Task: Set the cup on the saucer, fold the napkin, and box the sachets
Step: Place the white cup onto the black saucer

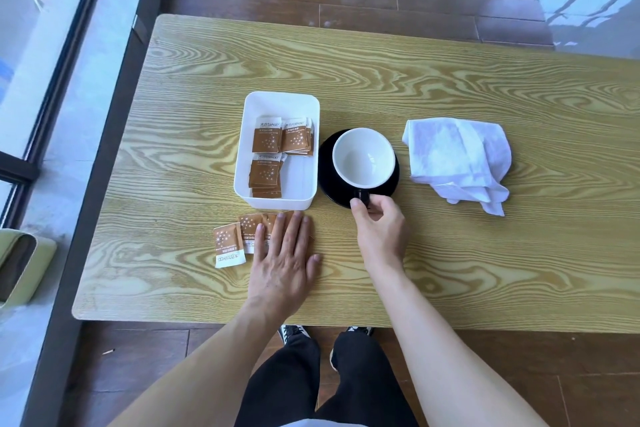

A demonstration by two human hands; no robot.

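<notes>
A cup, white inside and black outside, stands on a black saucer at the table's middle. My right hand pinches the cup's black handle at its near side. A white box to the left of the saucer holds several brown sachets. More loose sachets lie on the table just in front of the box. My left hand rests flat on some of them, fingers spread. A crumpled white napkin lies to the right of the saucer.
The wooden table has its near edge just above my legs and shoes. A window frame runs along the left side. A green seat stands at the left below the table's corner. Dark wooden floor lies beyond the far edge.
</notes>
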